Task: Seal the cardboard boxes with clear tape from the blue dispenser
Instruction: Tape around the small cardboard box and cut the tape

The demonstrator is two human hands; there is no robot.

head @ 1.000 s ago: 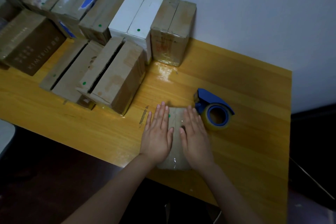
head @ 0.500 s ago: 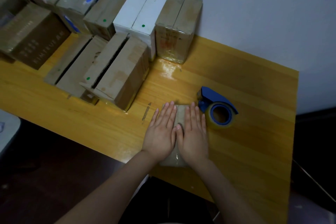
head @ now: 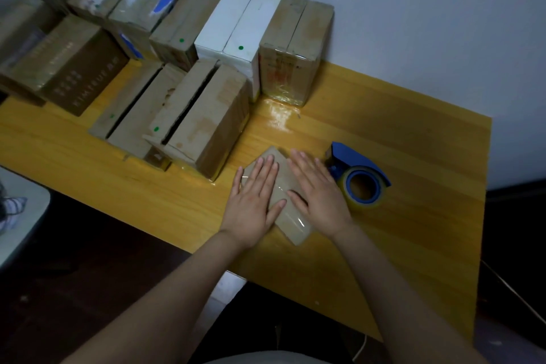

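Note:
A small flat cardboard box (head: 291, 227) lies on the yellow wooden table (head: 413, 230) near its front edge, turned at a slant, with glossy clear tape along its top. My left hand (head: 254, 198) lies flat on its left half, fingers straight and spread. My right hand (head: 317, 192) presses flat on its right half, fingers straight. Both palms hide most of the box top. The blue tape dispenser (head: 359, 176) with a roll of clear tape lies on the table just right of my right hand, untouched.
Several cardboard boxes (head: 201, 124) and a white box (head: 239, 29) stand in rows at the table's back left, against the wall. Two of them nearest me show open slits on top. The table's right edge (head: 484, 216) drops to a dark floor.
The small box has turned from straight to slanted under my palms. My hands, side by side and touching half a second ago, have spread apart across its top.

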